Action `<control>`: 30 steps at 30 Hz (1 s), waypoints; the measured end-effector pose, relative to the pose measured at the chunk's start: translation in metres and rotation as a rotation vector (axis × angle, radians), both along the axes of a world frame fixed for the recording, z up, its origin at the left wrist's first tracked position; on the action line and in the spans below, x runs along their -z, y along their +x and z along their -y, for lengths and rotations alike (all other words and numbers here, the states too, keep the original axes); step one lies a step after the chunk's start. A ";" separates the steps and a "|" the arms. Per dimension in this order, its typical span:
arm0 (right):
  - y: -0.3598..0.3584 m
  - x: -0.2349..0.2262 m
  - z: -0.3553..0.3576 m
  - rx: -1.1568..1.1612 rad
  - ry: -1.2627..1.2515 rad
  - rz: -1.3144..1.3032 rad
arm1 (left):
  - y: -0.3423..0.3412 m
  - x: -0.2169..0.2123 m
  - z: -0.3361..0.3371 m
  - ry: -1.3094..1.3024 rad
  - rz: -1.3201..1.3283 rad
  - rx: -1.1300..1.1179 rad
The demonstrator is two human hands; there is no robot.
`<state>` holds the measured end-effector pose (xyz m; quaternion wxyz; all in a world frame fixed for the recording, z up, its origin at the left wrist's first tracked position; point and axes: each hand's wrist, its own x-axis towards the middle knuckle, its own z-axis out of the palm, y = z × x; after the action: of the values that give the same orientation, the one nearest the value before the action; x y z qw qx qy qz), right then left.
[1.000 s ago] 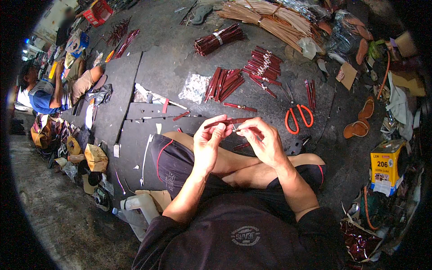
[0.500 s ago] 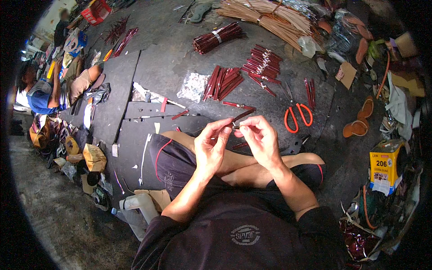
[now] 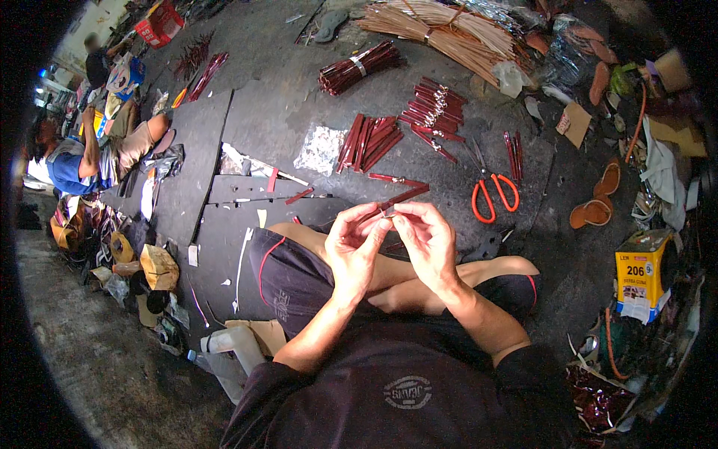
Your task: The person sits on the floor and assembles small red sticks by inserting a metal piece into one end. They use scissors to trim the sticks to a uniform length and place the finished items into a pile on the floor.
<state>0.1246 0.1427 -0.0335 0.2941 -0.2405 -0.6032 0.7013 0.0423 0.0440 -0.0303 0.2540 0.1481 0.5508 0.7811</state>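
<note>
My left hand (image 3: 353, 253) is closed on a dark red strap (image 3: 406, 197), whose free end sticks out beyond the fingers to the upper right. My right hand (image 3: 428, 247) pinches a small shiny metal piece, probably a buckle, against the strap; fingers partly cover it. Both hands meet fingertip to fingertip above my crossed legs. Just beyond them lies another red strap (image 3: 395, 179) with a metal fitting. Farther off are a stack of plain red straps (image 3: 368, 142), a row of straps with metal buckles (image 3: 434, 112), and a clear bag of small shiny parts (image 3: 320, 148).
Orange-handled scissors (image 3: 495, 197) lie right of my hands, beside a few narrow red strips (image 3: 514, 153). A tied strap bundle (image 3: 360, 67) and a tan strip bundle (image 3: 441, 34) lie at the back. Sandals (image 3: 597, 202) and a yellow can (image 3: 642, 273) are at right. Another person (image 3: 71, 161) sits left.
My hands have drawn closer together and the fingertips have tilted around the metal piece. The strap's free end now reaches farther out to the right.
</note>
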 end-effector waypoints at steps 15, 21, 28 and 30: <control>0.002 0.000 -0.008 -0.038 0.145 -0.005 | -0.003 0.001 -0.001 0.015 0.042 0.055; 0.003 -0.001 -0.010 -0.098 0.064 0.005 | -0.012 0.004 0.005 0.009 0.010 0.119; -0.001 0.000 -0.020 -0.171 0.143 0.032 | -0.029 0.003 0.010 -0.022 -0.113 0.234; 0.002 -0.015 -0.035 -0.123 0.752 0.137 | -0.036 0.001 0.014 -0.066 -0.186 0.279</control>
<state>0.1267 0.1774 -0.0187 0.2779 -0.1255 -0.8499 0.4297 0.0068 0.0304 -0.0317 0.3126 0.2865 0.5713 0.7027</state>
